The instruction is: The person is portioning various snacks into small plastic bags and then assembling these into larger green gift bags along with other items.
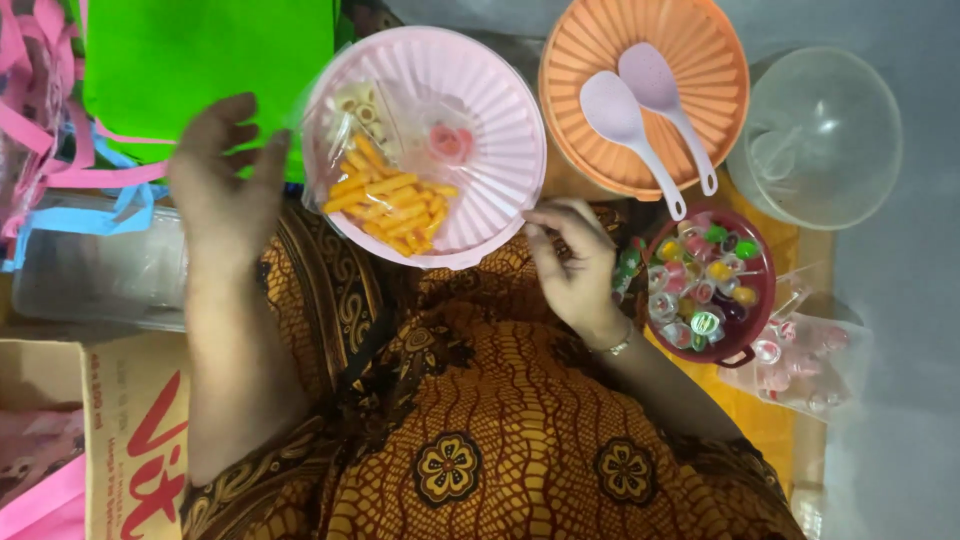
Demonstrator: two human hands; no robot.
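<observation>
A pink ribbed bowl rests above my lap. In it lies a clear plastic bag of orange stick snacks, pale ring snacks and a pink piece. My left hand is spread flat beside the bowl's left rim, with its fingertips close to the bag's edge and nothing in it. My right hand has its fingers curled, and thumb and forefinger pinch at the bowl's lower right rim.
An orange ribbed bowl holds two pale spoons. A clear bowl stands far right. A dark red bowl holds several small jelly cups, and a bag of more lies beside it. Green and pink bags and a cardboard box lie left.
</observation>
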